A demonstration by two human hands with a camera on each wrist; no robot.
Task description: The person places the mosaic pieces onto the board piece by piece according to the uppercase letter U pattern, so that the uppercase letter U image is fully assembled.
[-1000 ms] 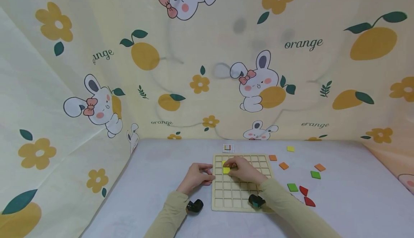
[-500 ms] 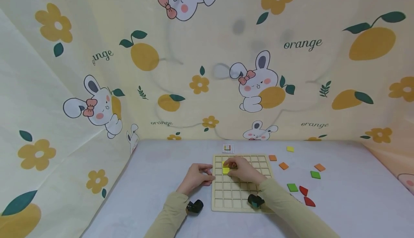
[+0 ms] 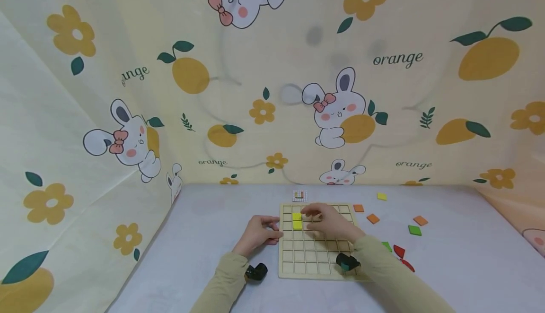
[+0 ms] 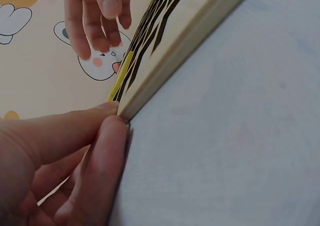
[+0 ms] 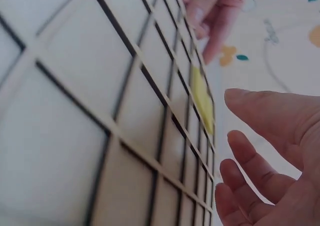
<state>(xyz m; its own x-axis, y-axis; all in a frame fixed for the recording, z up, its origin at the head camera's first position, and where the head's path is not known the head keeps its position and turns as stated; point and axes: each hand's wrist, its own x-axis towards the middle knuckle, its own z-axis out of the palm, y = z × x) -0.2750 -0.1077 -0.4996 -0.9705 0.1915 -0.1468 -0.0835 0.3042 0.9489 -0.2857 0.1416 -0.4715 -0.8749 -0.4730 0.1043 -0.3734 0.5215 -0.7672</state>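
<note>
A pale wooden grid board (image 3: 286,256) lies on the table, divided into square cells by raised strips. Two yellow square tiles (image 3: 297,224) sit in neighbouring cells of its second column, one behind the other. At the board's left edge, my left hand (image 3: 258,230) grips the rim between thumb and fingertips, as the left wrist view (image 4: 107,123) shows. My right hand (image 3: 329,222) hovers over the board just right of the tiles. Its thumb and fingers are spread apart with nothing between them, and the right wrist view shows a gap between that hand (image 5: 270,166) and the tiles.
A small pattern card (image 3: 300,196) lies behind the board. To the right are scattered orange tiles (image 3: 373,218), green tiles (image 3: 415,230), red curved pieces (image 3: 399,251) and a yellow tile (image 3: 382,196). A patterned cloth (image 3: 264,76) hangs behind the table.
My right hand has let go of the yellow tile and drawn back to the right, its fingers spreading. Both yellow tiles now show fully. My left hand stays at the board's edge.
</note>
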